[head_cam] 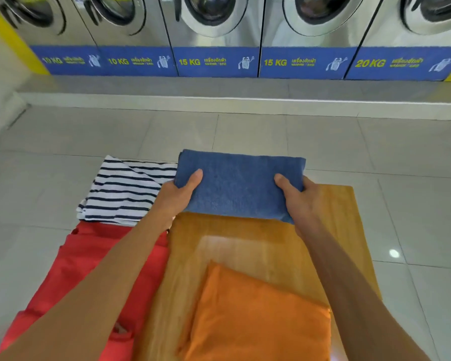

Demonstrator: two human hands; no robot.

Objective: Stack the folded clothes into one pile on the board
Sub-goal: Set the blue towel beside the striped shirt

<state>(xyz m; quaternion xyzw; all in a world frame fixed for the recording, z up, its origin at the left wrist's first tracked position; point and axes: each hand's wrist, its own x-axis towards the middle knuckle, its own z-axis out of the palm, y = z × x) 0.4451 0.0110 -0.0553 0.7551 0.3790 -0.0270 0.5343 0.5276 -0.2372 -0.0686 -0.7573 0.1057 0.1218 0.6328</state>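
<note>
Hands grip a folded blue towel [238, 185] at the far end of the wooden board [341, 212]: the left hand [179, 195] clasps its left side with the thumb lying on top, and the right hand [298, 198] clasps its right side the same way, the other fingers hidden beneath the cloth. The towel's far part reaches past the board's far edge, over the floor [414, 162]; whether it rests on the board or is held just above it cannot be told. A folded orange cloth [261, 316] lies on the near end of the board, well apart from the towel, with bare wood between them. Off the board's left edge, on the floor, a folded striped shirt [123, 190] with navy and white bands lies beside the far left corner, and a red garment [97, 259] lies nearer, touching the shirt's near edge and running along the board's left side under the left forearm. A row of front-loading washing machines [214, 29] with blue capacity labels stands on a raised ledge beyond the tiled floor.
</note>
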